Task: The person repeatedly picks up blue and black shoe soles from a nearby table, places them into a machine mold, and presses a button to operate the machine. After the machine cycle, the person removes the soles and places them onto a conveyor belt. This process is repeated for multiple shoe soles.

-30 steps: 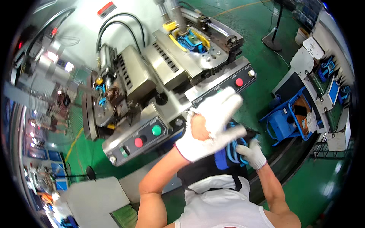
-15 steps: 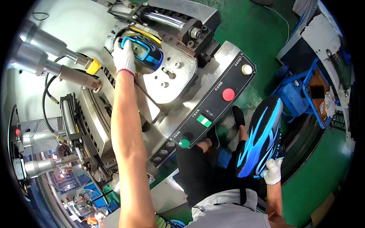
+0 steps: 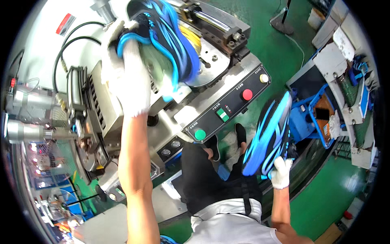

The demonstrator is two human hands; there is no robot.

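My white-gloved left hand [image 3: 128,77] is closed on the collar of a black shoe upper [image 3: 183,49] with blue streaks, its bright blue lining edge showing. This upper is tilted over the metal machine [image 3: 213,61] and blurred along its lower end; the glove hides part of its opening. Low on the right, my gloved right hand [image 3: 281,173] grips a second black and blue shoe upper [image 3: 266,138] by its lower end. That one stands nearly upright beside my legs, away from the machine.
On the machine's front edge, a black control panel [image 3: 211,118] carries a red button [image 3: 246,94], a green button [image 3: 200,134] and a white one. Black hoses and metal cylinders stand at left. A blue stool [image 3: 302,122] and a workbench are on the right, over green floor.
My left hand has drawn the shoe upper up and off the machine's form, toward me. The right hand still holds its upper, slightly further left in the picture. The view has shifted.
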